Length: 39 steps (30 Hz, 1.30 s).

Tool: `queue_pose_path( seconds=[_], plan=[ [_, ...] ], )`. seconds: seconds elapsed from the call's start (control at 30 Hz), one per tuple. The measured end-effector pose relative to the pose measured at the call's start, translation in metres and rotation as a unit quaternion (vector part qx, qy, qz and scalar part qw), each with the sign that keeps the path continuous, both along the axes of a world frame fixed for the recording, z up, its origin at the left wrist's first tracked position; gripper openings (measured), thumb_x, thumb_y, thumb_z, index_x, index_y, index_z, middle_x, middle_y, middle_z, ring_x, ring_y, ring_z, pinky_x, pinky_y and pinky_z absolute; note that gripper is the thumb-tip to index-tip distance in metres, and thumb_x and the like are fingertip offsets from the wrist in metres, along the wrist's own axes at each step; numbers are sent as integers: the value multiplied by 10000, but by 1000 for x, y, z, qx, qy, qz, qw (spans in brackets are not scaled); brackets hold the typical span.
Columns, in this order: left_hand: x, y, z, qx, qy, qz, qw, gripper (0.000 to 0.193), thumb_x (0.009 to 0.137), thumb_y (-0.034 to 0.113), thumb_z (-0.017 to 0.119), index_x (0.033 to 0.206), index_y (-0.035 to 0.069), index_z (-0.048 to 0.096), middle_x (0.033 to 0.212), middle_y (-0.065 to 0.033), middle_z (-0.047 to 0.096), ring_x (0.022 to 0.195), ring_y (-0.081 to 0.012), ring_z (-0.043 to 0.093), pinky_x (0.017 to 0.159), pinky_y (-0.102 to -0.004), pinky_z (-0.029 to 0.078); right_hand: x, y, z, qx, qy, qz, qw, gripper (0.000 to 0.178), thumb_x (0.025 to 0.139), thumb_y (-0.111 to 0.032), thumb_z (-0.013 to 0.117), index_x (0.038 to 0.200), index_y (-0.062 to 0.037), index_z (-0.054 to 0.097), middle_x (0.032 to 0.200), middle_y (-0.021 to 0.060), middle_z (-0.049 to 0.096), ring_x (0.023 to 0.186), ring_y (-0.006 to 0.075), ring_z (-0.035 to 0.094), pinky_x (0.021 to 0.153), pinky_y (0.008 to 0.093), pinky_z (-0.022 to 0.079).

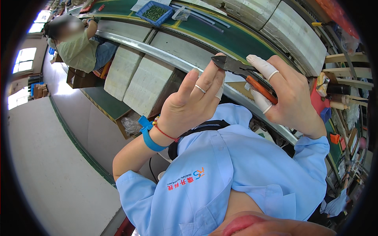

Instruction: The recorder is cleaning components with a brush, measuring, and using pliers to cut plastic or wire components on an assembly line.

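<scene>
Our right hand (293,88) is closed around the orange-handled pliers (242,71), with white covers on some fingers. Our left hand (189,104), a blue band (152,141) on its wrist, is raised beside it, fingertips by the pliers' dark nose; we cannot tell whether it pinches anything. The pliers sit between our hands, above our blue shirt (260,165). Beyond, a blue basket (146,19) of small green pieces rests on the green bench (232,37).
</scene>
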State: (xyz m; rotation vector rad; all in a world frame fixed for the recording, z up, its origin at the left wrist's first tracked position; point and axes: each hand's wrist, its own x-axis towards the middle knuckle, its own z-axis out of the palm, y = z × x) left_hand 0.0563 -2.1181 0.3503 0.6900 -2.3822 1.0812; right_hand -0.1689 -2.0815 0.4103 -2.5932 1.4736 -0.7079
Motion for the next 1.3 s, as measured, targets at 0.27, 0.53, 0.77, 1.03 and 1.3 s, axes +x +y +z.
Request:
queue_pose_path(
  seconds=[0.27, 0.53, 0.77, 1.03, 1.3],
  plan=[
    [3, 2, 1, 20, -11, 9, 1000, 226, 809, 170, 526, 943, 147, 707, 1184, 50, 623, 1235, -104, 498, 1094, -374, 230, 0, -1, -3, 3, 20, 15, 1000, 605, 654, -22, 697, 1244, 2, 559, 823, 139, 560, 610, 276, 551, 540, 356, 451],
    [3, 5, 8, 36, -18, 7, 999, 229, 804, 173, 537, 955, 148, 707, 1164, 51, 624, 1230, -104, 500, 1048, -351, 273, 0, -7, -6, -42, 33, 10, 999, 623, 590, -90, 729, 1185, 26, 586, 844, 112, 547, 676, 250, 569, 551, 339, 468],
    [4, 6, 5, 34, -10, 4, 999, 243, 801, 183, 531, 963, 146, 708, 1134, 54, 628, 1207, -103, 517, 1063, -358, 259, 1, -5, -4, -1, 18, 2, 1000, 622, 644, -28, 707, 1248, -20, 560, 913, 165, 589, 735, 313, 597, 633, 378, 493],
    [5, 7, 3, 29, -11, 5, 1000, 241, 794, 180, 533, 952, 152, 713, 1121, 60, 631, 1196, -98, 521, 1079, -361, 248, 0, -3, -6, 17, 26, 15, 999, 604, 657, -33, 700, 1243, -12, 557, 887, 165, 585, 674, 301, 587, 576, 367, 484],
    [7, 7, 3, 14, -8, 1, 1000, 231, 792, 174, 532, 937, 156, 711, 1132, 59, 628, 1209, -101, 508, 1081, -369, 247, 1, -4, -3, -19, 19, 23, 999, 612, 654, -37, 713, 1245, -12, 555, 891, 169, 590, 718, 309, 599, 618, 373, 492]
  ],
)
